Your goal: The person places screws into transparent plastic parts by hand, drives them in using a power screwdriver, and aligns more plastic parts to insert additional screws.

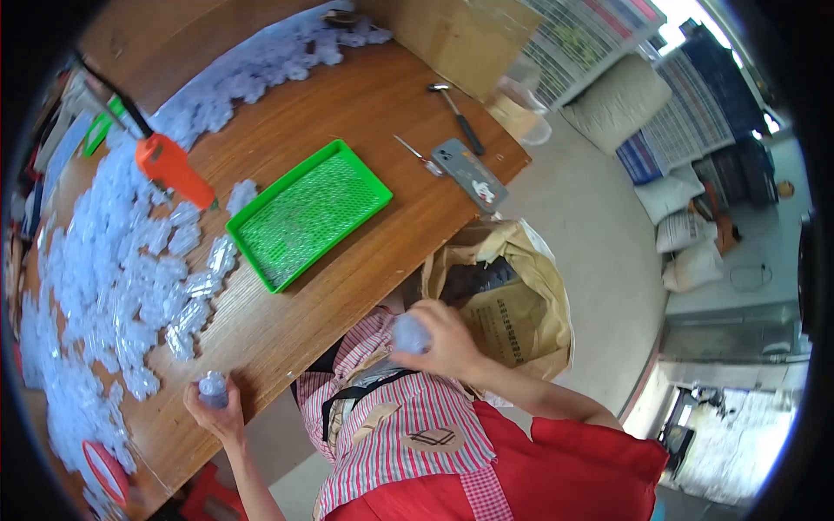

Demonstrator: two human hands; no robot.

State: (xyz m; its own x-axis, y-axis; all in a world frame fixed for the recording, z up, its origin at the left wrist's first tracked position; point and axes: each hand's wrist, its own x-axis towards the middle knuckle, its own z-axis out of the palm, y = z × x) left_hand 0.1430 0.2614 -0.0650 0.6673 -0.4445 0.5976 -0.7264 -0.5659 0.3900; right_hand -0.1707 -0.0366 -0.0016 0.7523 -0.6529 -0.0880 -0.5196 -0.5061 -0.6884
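Observation:
My left hand (pixel 223 418) is at the table's near edge, fingers wrapped round a small translucent plastic piece (pixel 213 388) with a clear, knobbly top. My right hand (pixel 447 340), somewhat blurred, is in front of my striped apron, beside the open paper sack (pixel 556 304). Its fingers grip another translucent, bluish plastic piece (pixel 410 333) with a rounded end. A large heap of similar clear plastic pieces (pixel 104 252) spreads over the left side of the wooden table (pixel 347 260). What exact kind of part these are I cannot tell.
A green mesh-bottomed tray (pixel 308 208) lies mid-table. Above the heap hangs an orange electric screwdriver (pixel 169 165). A phone (pixel 469 174), a small screwdriver (pixel 421 156) and a hammer (pixel 456 117) lie at the right. Behind them stands a cardboard box (pixel 452 43); full sacks (pixel 621 100) rest farther off.

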